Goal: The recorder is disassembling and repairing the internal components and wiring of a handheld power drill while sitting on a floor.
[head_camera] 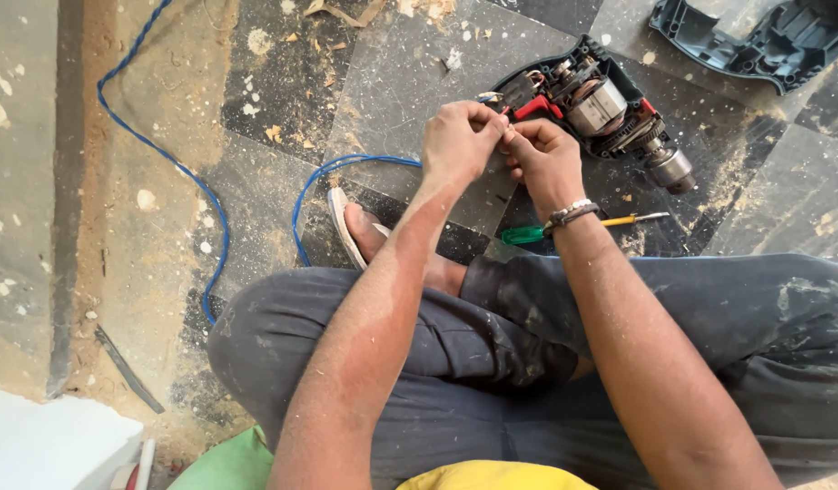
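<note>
Dusty floor tiles (410,82) carry our opened drill (601,104). Our left hand (460,141) and right hand (542,159) both pinch its blue cable (210,209) end beside the red switch; thin wires may slip or break if we pull hard.

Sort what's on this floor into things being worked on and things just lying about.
In hand:
left hand
right hand
opened drill
blue cable

Lying about:
green-handled screwdriver
drill cover half
black strip
wood shavings
</note>
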